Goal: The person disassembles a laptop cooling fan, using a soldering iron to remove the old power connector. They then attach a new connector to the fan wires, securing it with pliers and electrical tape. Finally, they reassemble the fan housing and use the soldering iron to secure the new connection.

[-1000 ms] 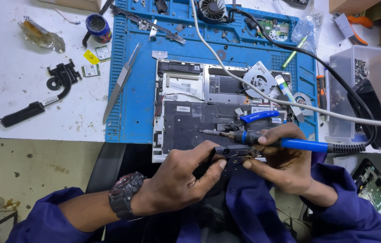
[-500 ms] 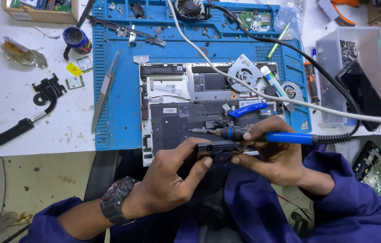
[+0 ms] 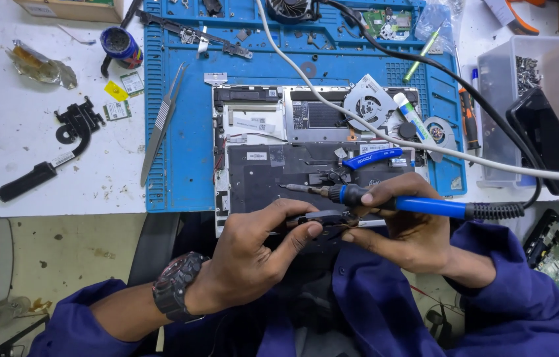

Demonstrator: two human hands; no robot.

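Both hands pinching small dark part (image 3: 322, 218), soldering iron (image 3: 418, 205) in right hand (image 3: 405, 228)

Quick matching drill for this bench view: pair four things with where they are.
Things:
1. soldering iron
2. tweezers
3. wristwatch
4. black phone

Places:
A. lying along the left edge of the blue mat
B. leaning in the clear plastic bin
C. held in the right hand
D. on the arm of the left hand

Pairs: 1-C, 2-A, 3-D, 4-B
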